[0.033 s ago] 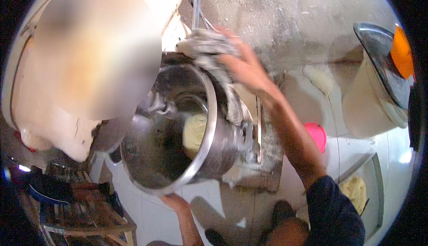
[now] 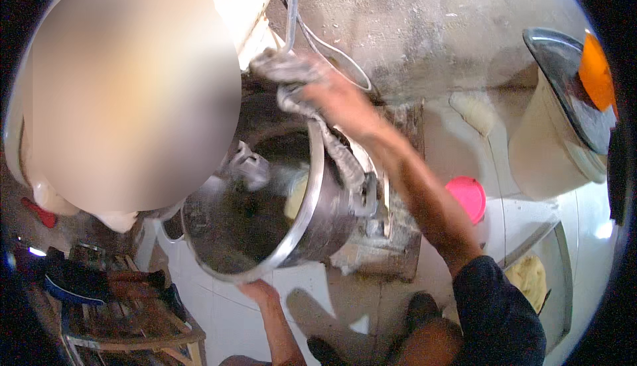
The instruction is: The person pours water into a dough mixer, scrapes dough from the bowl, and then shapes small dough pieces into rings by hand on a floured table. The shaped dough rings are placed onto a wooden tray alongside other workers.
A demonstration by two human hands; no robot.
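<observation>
A large metal mixing bowl (image 2: 320, 187) with a shiny rim stands tilted under a pale mixer, partly covered by a blurred patch. Inside it are a metal mixing hook (image 2: 249, 169) and a piece of pale dough (image 2: 296, 195). My right hand (image 2: 338, 97) is closed on a grey, dirty rag (image 2: 288, 94) above the bowl's far right side. Part of the rag trails down along the outside of the bowl. Down at the near rim, my left hand (image 2: 261, 291) meets the bowl from below, its fingers hidden behind the metal.
A pale bin (image 2: 551, 147) with a dark lid stands at the right, an orange object (image 2: 597, 74) on top. Next to my right forearm is a pink tub (image 2: 466, 198). A wooden stool (image 2: 133, 339) is at lower left. A cable (image 2: 352, 67) loops by the wall.
My right hand has moved left with the rag, baring a loop of cable. The hook has turned, and less of the dough shows. My left hand stays at the rim.
</observation>
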